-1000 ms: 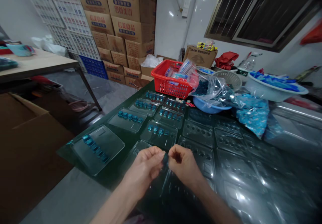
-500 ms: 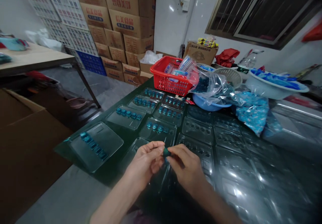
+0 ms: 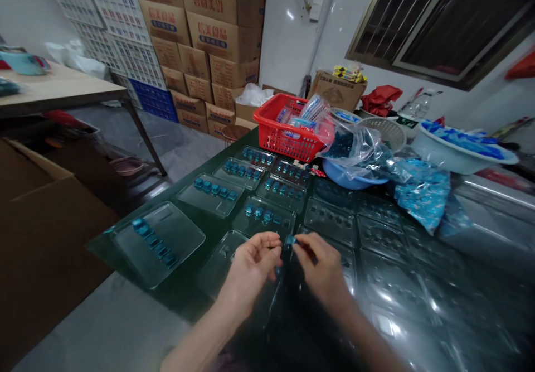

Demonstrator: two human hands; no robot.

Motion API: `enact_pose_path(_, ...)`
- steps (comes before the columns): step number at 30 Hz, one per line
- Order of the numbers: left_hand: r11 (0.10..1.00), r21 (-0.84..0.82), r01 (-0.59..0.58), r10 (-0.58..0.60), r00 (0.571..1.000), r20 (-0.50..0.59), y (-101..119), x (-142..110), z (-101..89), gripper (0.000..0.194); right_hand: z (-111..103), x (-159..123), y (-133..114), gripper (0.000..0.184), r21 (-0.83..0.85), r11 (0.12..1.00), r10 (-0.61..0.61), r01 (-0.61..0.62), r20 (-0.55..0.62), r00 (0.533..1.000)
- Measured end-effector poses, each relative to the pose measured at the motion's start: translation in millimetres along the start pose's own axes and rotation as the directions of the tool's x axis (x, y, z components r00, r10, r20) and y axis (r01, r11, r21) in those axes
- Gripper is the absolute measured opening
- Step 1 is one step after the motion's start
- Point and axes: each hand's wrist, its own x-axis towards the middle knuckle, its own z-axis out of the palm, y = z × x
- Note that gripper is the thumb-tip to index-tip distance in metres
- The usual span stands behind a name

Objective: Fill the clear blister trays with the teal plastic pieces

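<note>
Your right hand (image 3: 321,269) has its thumb and forefinger closed in a pinch on a small blue piece (image 3: 290,240), which sits at the fingertips between your 2 hands, its top left uncovered. Your left hand (image 3: 251,271) is curled, its fingertips just beside the piece; you can't tell whether it grips anything, though a blue speck (image 3: 277,270) shows beneath it.

Below your hands lies a clear plastic tray (image 3: 221,257) on a glossy dark green tabletop (image 3: 184,285). To the upper left, 7 more clear trays, such as the one at the table's left corner (image 3: 156,244), hold blue pieces in rows; the rows seem to follow each tray's moulded wells. Trays toward the right, like the one at centre right (image 3: 330,221), show no blue pieces.

At the table's far edge stand a red plastic basket (image 3: 284,132) of packets, a blue basin (image 3: 351,178) under a clear plastic bag (image 3: 355,149), and a white basin (image 3: 460,151) of blue items. At top centre, stacked cartons (image 3: 204,32) carry red Chinese characters on a blue-edged label; the last 2 look like 食品, "food", but the rest are hard to read.
</note>
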Motion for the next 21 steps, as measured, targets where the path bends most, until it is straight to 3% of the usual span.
enact_pose_path(3, 0.997, 0.076, -0.016, 0.019, 0.999, -0.032, 3.8, -1.5, -7.0, 0.023, -4.5, 24.4, 23.7, 0.019, -0.187, 0.982, 0.048, -0.041, 0.035, 0.998)
enact_pose_path(7, 0.984, 0.175, -0.019, 0.033, 0.996, -0.077, 9.4, -5.0, -18.4, 0.021, 2.0, 48.4, 42.4, 0.019, -0.262, 0.965, 0.054, -0.021, 0.119, 0.991)
enact_pose_path(16, 0.938, 0.345, -0.03, 0.059, 0.995, -0.076, 8.4, -7.8, -30.6, 0.018, 18.1, 61.6, 37.1, 0.017, -0.432, 0.902, 0.106, 0.015, 0.254, 0.961)
enact_pose_path(21, 0.852, 0.505, -0.138, 0.168, 0.986, -0.014, 6.8, -6.0, -29.8, 0.014, 23.4, 63.8, 33.8, 0.017, -0.516, 0.857, 0.165, 0.016, 0.303, 0.939)
